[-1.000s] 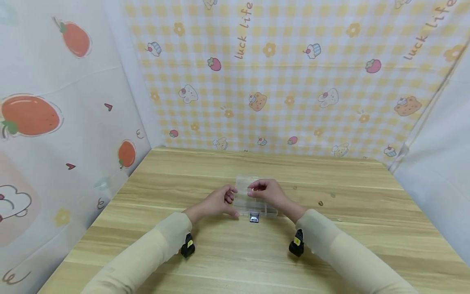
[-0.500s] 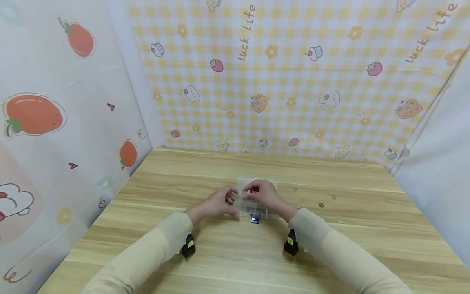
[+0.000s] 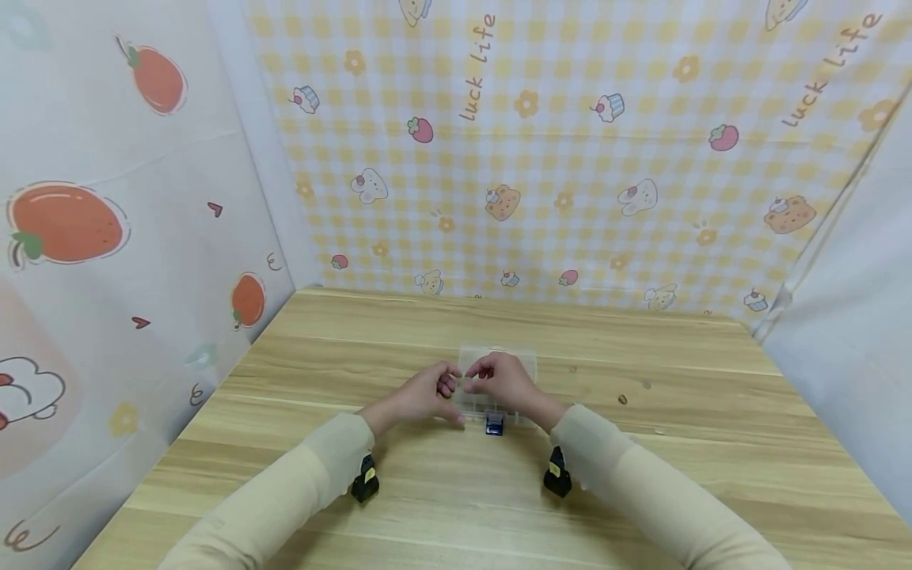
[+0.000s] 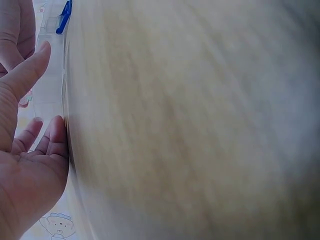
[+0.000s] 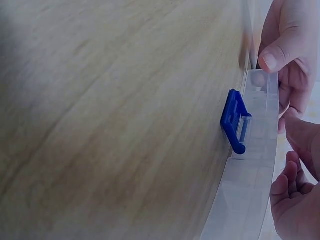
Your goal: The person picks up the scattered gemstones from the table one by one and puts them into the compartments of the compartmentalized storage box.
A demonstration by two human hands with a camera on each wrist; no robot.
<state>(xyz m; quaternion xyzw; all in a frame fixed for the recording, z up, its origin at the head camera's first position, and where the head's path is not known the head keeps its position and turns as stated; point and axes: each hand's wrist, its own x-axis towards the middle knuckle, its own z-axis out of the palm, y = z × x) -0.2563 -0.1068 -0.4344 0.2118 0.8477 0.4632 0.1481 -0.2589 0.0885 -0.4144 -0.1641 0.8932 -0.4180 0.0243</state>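
Note:
A clear plastic box (image 5: 247, 182) with dividers lies on the table, its see-through lid (image 3: 528, 364) tipped back behind it. A blue latch (image 5: 231, 120) hangs at its front. My left hand (image 3: 425, 392) grips the box's left end, thumb (image 5: 274, 59) at the front corner and bent fingers (image 4: 56, 137) along the side. Over the left compartments is my right hand (image 3: 504, 383), its thumb and forefinger brought close together and the other fingers curled. Whether a small thing sits between those fingertips, I cannot tell.
A small brown oval piece (image 3: 622, 400) lies on the wooden table (image 3: 456, 507), right of the box. Near it are small pale pieces (image 3: 646, 384). A patterned cloth wall (image 3: 541, 158) stands behind the table, and white cloth (image 3: 848, 340) closes the right side.
My right hand has moved left across the box, from its middle toward the left compartments. The left hand stays at the box's left end.

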